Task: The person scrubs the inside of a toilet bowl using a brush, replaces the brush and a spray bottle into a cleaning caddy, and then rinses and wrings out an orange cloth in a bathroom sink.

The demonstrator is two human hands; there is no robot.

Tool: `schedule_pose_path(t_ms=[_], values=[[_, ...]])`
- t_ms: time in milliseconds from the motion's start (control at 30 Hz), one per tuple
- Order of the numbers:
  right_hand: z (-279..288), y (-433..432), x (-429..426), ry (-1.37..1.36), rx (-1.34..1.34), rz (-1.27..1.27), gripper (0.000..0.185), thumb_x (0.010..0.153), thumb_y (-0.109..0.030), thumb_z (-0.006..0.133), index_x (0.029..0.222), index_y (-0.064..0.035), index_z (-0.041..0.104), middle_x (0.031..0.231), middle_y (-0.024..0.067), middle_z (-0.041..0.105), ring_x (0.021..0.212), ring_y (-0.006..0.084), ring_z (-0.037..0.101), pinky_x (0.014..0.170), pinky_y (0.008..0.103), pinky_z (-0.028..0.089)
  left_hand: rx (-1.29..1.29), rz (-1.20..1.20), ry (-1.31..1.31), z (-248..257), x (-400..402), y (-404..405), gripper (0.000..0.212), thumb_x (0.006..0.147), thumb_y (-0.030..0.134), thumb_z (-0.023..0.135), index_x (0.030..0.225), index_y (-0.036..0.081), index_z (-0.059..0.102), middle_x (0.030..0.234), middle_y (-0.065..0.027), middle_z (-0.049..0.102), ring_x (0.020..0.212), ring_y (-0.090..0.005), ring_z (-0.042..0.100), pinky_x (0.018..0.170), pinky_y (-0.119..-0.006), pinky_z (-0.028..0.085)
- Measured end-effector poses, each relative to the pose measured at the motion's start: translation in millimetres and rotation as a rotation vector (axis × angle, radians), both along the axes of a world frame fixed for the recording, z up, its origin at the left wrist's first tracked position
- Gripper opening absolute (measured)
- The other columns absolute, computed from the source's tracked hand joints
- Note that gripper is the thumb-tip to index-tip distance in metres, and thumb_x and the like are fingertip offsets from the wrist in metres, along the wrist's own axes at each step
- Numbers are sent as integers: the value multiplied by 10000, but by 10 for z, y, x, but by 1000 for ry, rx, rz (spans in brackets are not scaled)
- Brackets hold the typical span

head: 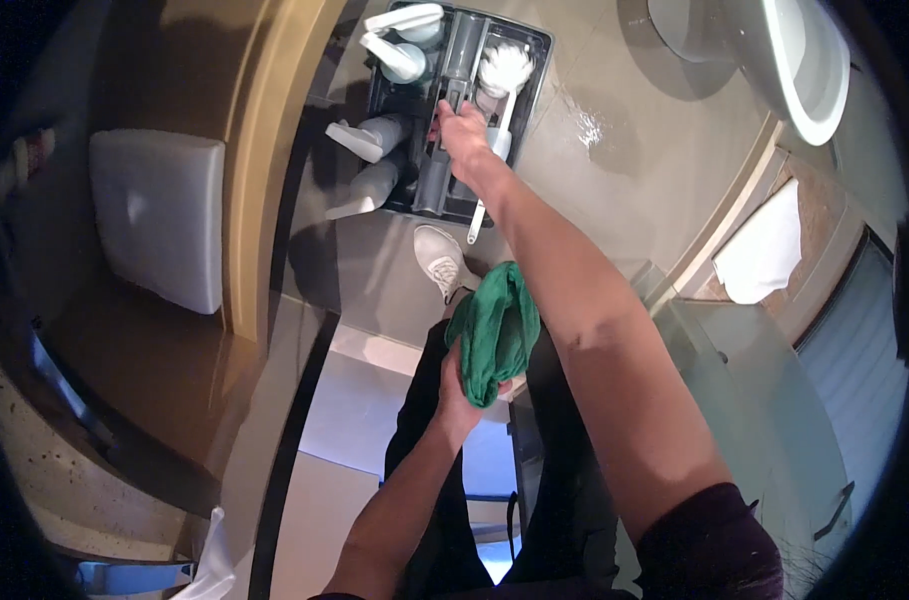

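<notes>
My right hand (465,139) is closed around the middle handle of a dark plastic cleaning caddy (465,41) at the top of the view. A white toilet brush (505,71) lies along the caddy's right side, its long handle reaching past the near rim. White spray bottles fill the left side; one trigger bottle (403,64) stands at the far end and another (379,139) leans outward nearer me. Bunched green cloth (499,330) is gripped by my left hand (458,394) in front of my legs. The cloth covers most of the left fingers.
The caddy is over a tiled floor (559,187) with a shiny wet-looking patch. A white toilet (814,75) stands upper right. White cloth (766,244) hangs near a glass panel (732,390). My shoe (438,251) is just below the caddy; a wooden frame (255,172) rises left.
</notes>
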State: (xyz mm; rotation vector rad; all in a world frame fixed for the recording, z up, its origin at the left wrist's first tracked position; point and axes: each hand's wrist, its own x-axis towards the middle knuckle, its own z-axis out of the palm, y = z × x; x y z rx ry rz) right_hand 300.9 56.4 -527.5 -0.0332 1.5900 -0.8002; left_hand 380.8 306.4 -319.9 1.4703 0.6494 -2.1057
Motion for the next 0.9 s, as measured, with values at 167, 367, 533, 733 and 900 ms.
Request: schedule_pose_path(t_ms=[167, 367, 533, 733, 900], values=[[-8, 481, -235, 215, 17, -59, 433, 984, -257, 606, 1311, 15, 528, 1013, 107, 570, 924, 223, 525, 806, 337, 420, -84, -19, 230, -173, 55, 220, 551, 961, 601, 435, 1155, 105, 581, 909, -81, 627, 641, -223, 560, 512, -356, 395], [412, 1213, -896, 636, 70, 43, 465, 837, -399, 750, 1062, 7, 716, 1018, 177, 748, 969, 328, 706, 892, 398, 512, -49, -153, 190, -162, 97, 485, 550, 972, 606, 447, 1094, 98, 619, 868, -71, 641, 639, -213, 584, 513, -335, 433], [268, 2392, -1569, 785, 127, 38, 321, 772, -233, 726, 942, 39, 709, 774, 124, 702, 729, 200, 615, 742, 382, 499, 28, -153, 190, -247, 99, 670, 550, 992, 595, 403, 1143, 107, 607, 894, -83, 643, 640, -226, 590, 490, -343, 439], [-38, 3187, -2211, 701, 317, -199, 190, 734, -145, 680, 726, 27, 600, 603, 67, 580, 515, 182, 517, 533, 378, 441, 31, -369, -1, -75, -15, 620, 455, 1014, 507, 455, 1183, 111, 601, 958, -66, 662, 720, -184, 658, 540, -333, 542], [-220, 3266, -2540, 520, 247, -304, 101, 739, -91, 684, 718, -61, 590, 551, 5, 515, 440, 135, 492, 404, 328, 377, -40, -368, 67, -85, -42, 586, 439, 1044, 472, 409, 1200, 99, 581, 997, -91, 663, 775, -235, 654, 574, -380, 534]])
